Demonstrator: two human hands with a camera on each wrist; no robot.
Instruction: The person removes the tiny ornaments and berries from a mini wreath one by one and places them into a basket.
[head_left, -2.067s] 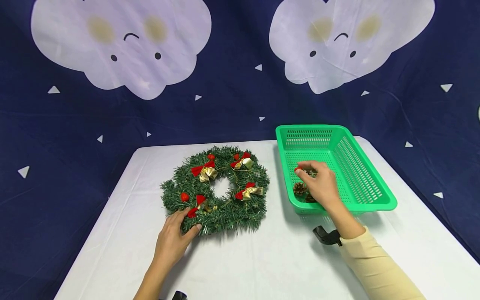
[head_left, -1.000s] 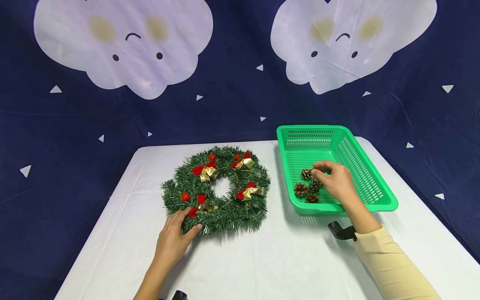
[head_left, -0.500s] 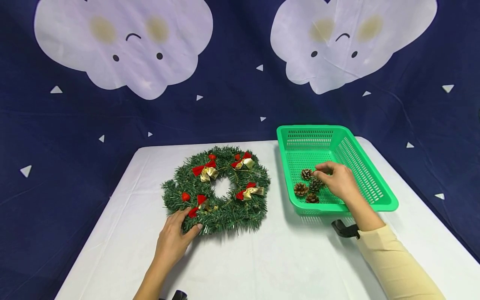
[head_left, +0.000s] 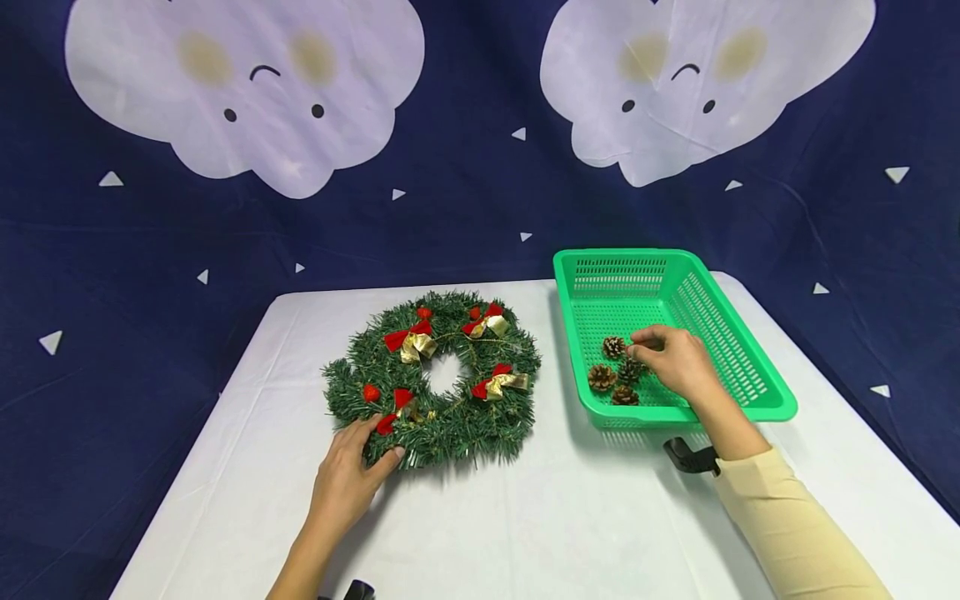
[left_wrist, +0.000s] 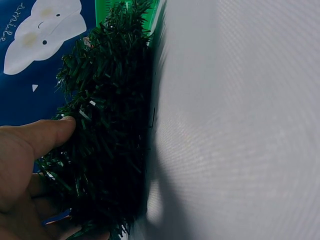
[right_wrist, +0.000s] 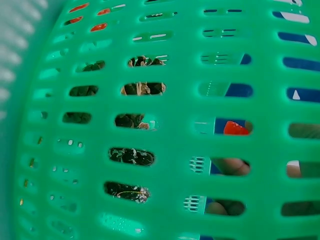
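Note:
A green tinsel wreath [head_left: 465,433], trimmed with red-and-gold bows [head_left: 411,342] and small red balls [head_left: 371,392], lies flat on the left of the table. My left hand [head_left: 347,477] holds its near left edge, thumb [left_wrist: 52,134] on one side and fingers on the other. Inside the green basket [head_left: 750,414], my right hand [head_left: 675,364] hovers over several pine cones [head_left: 602,378]. It pinches a small red ball [right_wrist: 236,128], glimpsed through the basket's slots in the right wrist view. Fingers mostly hide the ball in the head view.
The white-clothed table [head_left: 517,525] runs up to a dark blue backdrop [head_left: 465,225] printed with clouds. The basket stands at the right rear, its near rim under my right forearm. A black wrist mount [head_left: 690,457] hangs beside the right wrist.
My right hand, with the red ball, has shifted right inside the basket, uncovering the pine cones; over the last half second it barely moves. The left hand and wreath have stayed put.

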